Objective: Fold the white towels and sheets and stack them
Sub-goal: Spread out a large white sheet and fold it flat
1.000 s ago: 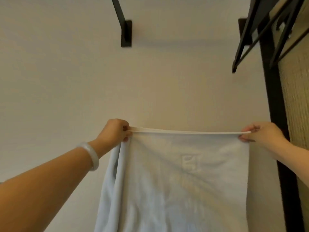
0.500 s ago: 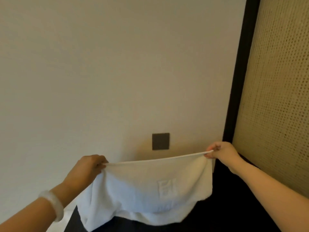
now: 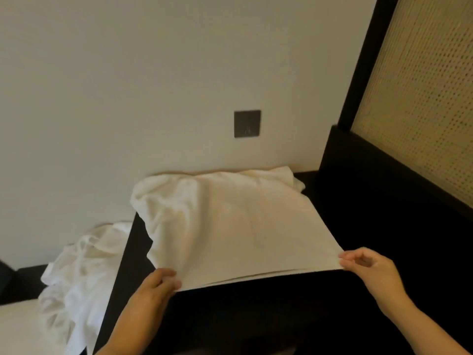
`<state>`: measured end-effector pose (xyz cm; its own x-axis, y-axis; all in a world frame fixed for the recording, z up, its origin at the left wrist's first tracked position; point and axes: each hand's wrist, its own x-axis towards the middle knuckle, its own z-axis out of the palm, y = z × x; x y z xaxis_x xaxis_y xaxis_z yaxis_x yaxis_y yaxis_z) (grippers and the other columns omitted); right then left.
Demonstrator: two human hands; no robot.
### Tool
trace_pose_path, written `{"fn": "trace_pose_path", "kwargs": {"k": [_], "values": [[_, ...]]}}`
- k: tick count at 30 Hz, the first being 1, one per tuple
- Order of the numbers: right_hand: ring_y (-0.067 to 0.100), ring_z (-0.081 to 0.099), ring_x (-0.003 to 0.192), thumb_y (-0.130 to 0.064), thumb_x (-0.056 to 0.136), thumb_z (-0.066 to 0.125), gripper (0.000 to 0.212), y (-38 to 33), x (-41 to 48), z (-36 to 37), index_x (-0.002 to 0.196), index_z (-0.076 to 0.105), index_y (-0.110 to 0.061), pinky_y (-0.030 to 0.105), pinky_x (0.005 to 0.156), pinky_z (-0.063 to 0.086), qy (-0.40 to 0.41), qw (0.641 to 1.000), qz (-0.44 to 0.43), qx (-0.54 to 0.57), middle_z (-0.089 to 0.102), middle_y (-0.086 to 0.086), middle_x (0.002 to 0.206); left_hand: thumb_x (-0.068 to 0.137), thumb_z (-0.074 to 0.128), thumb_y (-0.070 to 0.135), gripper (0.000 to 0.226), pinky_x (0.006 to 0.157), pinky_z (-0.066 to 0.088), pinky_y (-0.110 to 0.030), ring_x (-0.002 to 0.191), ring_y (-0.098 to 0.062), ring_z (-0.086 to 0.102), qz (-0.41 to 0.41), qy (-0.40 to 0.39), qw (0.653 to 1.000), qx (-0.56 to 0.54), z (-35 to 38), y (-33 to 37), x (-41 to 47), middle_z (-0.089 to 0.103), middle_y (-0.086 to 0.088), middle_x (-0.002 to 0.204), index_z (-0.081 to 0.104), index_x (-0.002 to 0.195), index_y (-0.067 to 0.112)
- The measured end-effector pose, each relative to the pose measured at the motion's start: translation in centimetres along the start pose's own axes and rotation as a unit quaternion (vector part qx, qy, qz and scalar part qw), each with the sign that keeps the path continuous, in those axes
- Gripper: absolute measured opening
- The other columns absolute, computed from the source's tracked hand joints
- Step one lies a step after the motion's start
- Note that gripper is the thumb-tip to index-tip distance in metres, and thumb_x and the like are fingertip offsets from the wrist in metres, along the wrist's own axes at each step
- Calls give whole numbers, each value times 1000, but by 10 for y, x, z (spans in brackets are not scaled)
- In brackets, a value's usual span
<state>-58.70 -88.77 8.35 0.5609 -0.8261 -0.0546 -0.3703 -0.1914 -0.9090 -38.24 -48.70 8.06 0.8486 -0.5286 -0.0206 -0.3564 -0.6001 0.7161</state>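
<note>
Logged white towel (image 3: 243, 226) spread on dark counter (image 3: 281, 316), far edge bunched against wall (image 3: 128, 85), near edge straight and taut between both hands. Noted left hand (image 3: 156, 283) gripping the near-left corner, fingers curled over the cloth. Noted right hand (image 3: 366, 265) pinching the near-right corner between thumb and fingertips, other fingers loosely bent. Saw more than one layer at the near edge, not quite flush. Recorded crumpled sheet (image 3: 76, 272) well to the left, off the counter's left side, draped over a lower pale surface, untouched by either hand.

Risks, as judged:
- Could trap the far-left lump and creases inside the next fold unless smoothed first.
- Could skew the towel by pulling harder on one corner.
- Could let the bunched left side, lying right at the counter's left edge, slide off on release.
- Could stagger the near layers further by letting one corner slip.

Searched for brands, labels and writing: found none legible on towel or sheet. Checked dark wall plate (image 3: 247, 123) above the towel: no readable marking.
</note>
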Motion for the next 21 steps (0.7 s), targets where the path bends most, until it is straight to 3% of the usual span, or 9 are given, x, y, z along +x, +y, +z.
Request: {"fn": "trace_pose_path", "kwargs": {"k": [2,4,6,8,10,12,16,18,21], "values": [[2,67,79,0,81,76,30,25,-17,4,73,71,-28,21,72,47,11,1000,10,-12,72,-13,84,80,77,22,17,91,51,-29,93,-12,69,5,-48,998,37,18,-16,-19,71,3,98,74,95,29],[2,65,79,5,82,72,32,41,-28,7,73,68,-25,26,77,51,38,999,14,-35,71,-7,80,75,83,12,20,81,54,-31,93,-19,68,45,1,996,82,30,-29,-31,70,4,99,76,89,26],[6,64,81,6,84,70,29,48,-36,11,74,65,-21,34,87,53,63,996,9,-65,69,-5,79,71,83,9,16,66,52,-34,89,-23,60,159,74,966,192,38,-35,-35,70,-2,98,78,83,18],[10,60,85,3,86,69,30,48,-39,15,75,63,-24,28,88,50,64,989,-15,-134,66,1,90,71,78,14,11,62,42,-35,85,-24,51,177,77,949,250,37,-33,-38,71,-2,96,78,81,19],[9,49,91,-1,87,67,30,41,-41,20,80,62,-30,15,81,39,52,965,-60,-250,58,4,105,62,87,8,25,64,37,-35,83,-24,51,150,80,951,260,38,-19,-38,69,1,94,77,79,22],[12,41,101,-5,86,67,25,27,-44,32,92,66,-29,20,85,32,14,928,-166,-333,57,-4,107,62,87,11,27,67,43,-34,85,-21,55,174,72,946,264,45,1,-33,68,6,94,76,84,24],[8,46,107,-9,92,66,21,10,-52,67,109,70,-21,21,97,32,-168,891,-262,-330,58,-11,108,84,74,23,20,81,48,-32,95,-18,57,252,-18,938,238,66,32,-15,63,9,104,71,104,23],[8,49,105,-10,93,66,19,14,-52,75,108,71,-19,18,96,35,-186,893,-259,-317,58,-10,108,97,55,27,21,90,40,-29,104,-17,50,248,-47,940,231,76,33,-3,56,9,115,64,116,25],[12,54,100,-9,91,67,13,21,-52,74,102,70,-16,19,90,41,-167,894,-276,-311,60,-8,103,102,42,25,23,88,37,-26,101,-15,47,242,-42,948,205,83,28,6,56,8,113,63,112,24]]}}
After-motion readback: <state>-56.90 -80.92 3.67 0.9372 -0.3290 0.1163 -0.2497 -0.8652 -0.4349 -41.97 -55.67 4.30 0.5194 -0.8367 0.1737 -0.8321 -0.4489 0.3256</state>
